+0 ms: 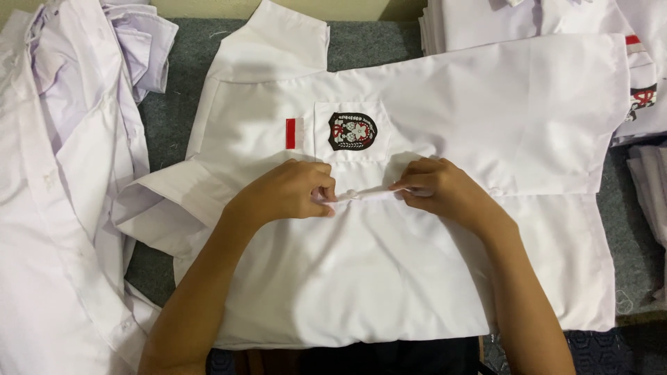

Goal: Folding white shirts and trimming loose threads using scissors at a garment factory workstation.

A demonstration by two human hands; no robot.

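Note:
A white short-sleeved shirt lies spread flat across a grey surface, collar to the left. Its chest pocket carries a dark shield-shaped badge, with a small red and white tab beside it. My left hand pinches the shirt's front edge just below the pocket. My right hand pinches the same edge a little to the right. A short stretch of the placket is pulled taut between my two hands.
A heap of crumpled white shirts fills the left side. A stack of folded white shirts sits at the top right, and more folded cloth at the right edge. Grey felt-like surface shows between them.

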